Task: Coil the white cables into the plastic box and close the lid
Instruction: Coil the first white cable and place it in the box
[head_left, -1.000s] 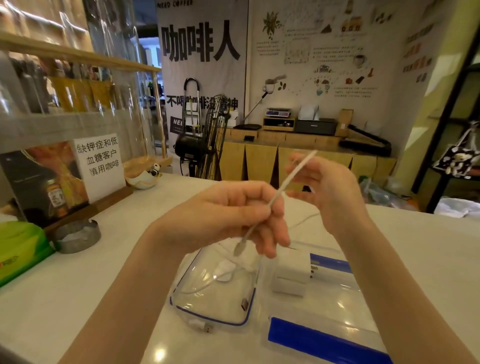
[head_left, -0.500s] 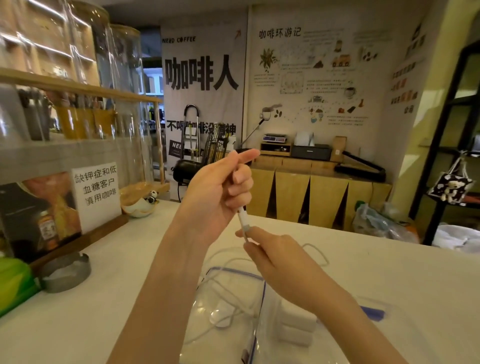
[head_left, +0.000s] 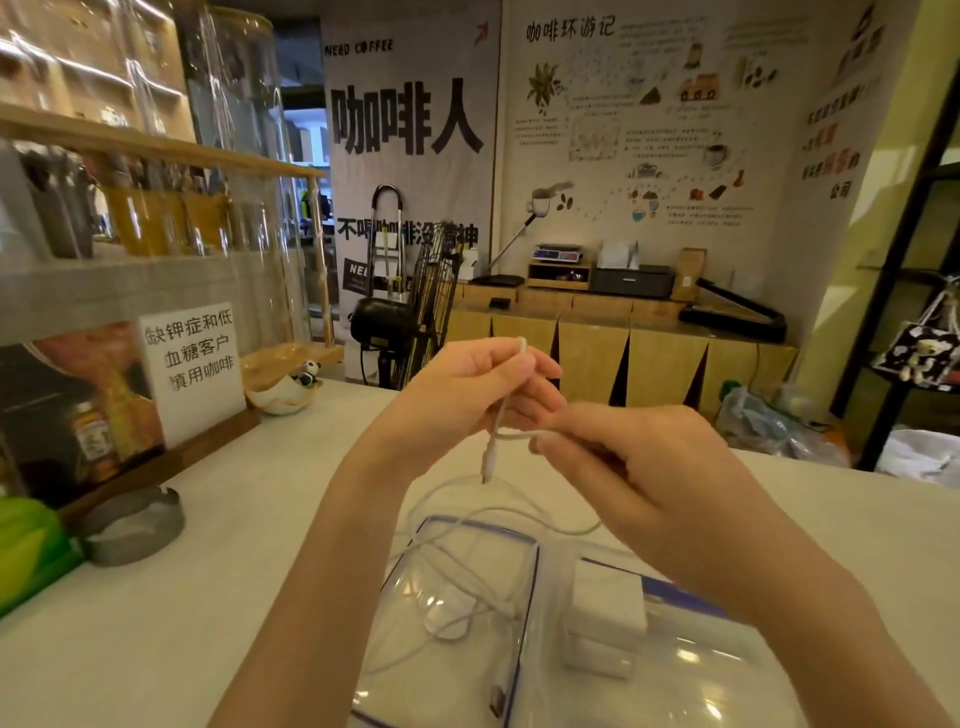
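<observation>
Both hands are up over the table (head_left: 156, 623), working one thin white cable (head_left: 501, 410). The left hand (head_left: 467, 395) pinches it near the top, a small bend poking above the fingers, and the plug end (head_left: 487, 462) dangles free below. The right hand (head_left: 639, 467) closes thumb and forefinger on the same cable just beside it, pulling a short span level between the two.

The rest of the cable droops in loose loops into the clear plastic box (head_left: 530, 561) with its blue rim, right under the hands; another connector (head_left: 497, 693) lies at the box's near edge. White charger blocks (head_left: 608, 603) sit just to the right.

Writing? "NEED COFFEE" heads the grey banner (head_left: 410, 130), big Chinese characters below. A small white sign (head_left: 192, 358) stands at left.

Open tabletop lies left of the box, out to a metal ashtray (head_left: 132, 525).
</observation>
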